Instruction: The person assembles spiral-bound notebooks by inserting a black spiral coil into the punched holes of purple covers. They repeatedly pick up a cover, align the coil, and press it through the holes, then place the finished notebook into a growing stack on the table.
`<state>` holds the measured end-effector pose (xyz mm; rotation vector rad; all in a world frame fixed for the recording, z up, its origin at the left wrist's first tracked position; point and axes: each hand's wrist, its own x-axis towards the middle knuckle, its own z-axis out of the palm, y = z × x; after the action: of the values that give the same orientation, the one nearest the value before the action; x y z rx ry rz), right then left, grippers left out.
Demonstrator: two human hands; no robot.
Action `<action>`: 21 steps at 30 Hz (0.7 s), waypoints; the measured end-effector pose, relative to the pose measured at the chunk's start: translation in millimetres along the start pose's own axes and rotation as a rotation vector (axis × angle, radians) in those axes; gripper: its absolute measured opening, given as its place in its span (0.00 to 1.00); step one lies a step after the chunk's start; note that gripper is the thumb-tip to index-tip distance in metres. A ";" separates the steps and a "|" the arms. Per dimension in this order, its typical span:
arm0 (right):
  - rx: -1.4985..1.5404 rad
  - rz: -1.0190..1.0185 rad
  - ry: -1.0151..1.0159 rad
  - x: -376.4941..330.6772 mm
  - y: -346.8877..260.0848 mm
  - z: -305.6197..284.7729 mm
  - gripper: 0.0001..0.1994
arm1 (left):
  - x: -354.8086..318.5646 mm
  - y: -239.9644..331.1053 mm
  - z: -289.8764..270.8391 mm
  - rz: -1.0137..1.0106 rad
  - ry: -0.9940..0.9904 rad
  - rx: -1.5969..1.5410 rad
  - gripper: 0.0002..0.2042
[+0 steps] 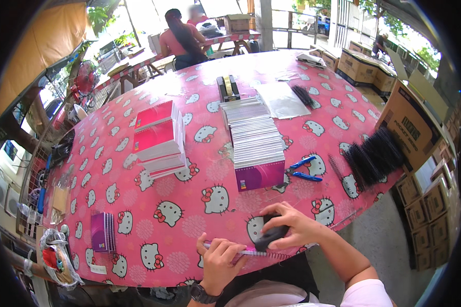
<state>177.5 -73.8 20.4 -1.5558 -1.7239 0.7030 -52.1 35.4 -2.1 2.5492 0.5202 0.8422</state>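
My left hand (219, 258) grips the edge of a thin spiral-bound notebook (247, 253) lying at the near edge of the pink cartoon-cat tablecloth (153, 225). Over the same notebook, my right hand (292, 225) is closed around a small black object (270, 234) pressed against its binding side. A long row of stacked notebooks with a purple front (256, 148) stands just beyond my hands. Blue-handled pliers (302, 171) lie to its right.
Stacks of pink notebooks (159, 138) sit at the left, a few purple ones (102, 231) at the near left. Piles of black binding combs (374, 156) lie at the right edge. A tape dispenser (227, 88), clear sleeves (281, 100), cardboard boxes (412, 128) and people seated at a far table (182, 38) surround.
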 end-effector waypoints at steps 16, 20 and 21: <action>0.446 -0.170 -0.106 24.7 -8.5 -3.4 0.20 | 1.3 -1.7 1.7 -0.059 0.048 -0.078 0.38; 0.142 -0.079 -0.125 30.7 -1.0 8.6 0.20 | 0.1 -0.4 4.1 -0.065 0.025 -0.100 0.40; -0.041 -0.039 -0.103 33.3 3.5 2.1 0.22 | 0.6 -0.5 2.5 -0.064 0.031 -0.102 0.41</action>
<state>176.9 -40.3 21.1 -1.5335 -1.8495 0.7439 -50.2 35.4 -4.0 2.4174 0.5508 0.8644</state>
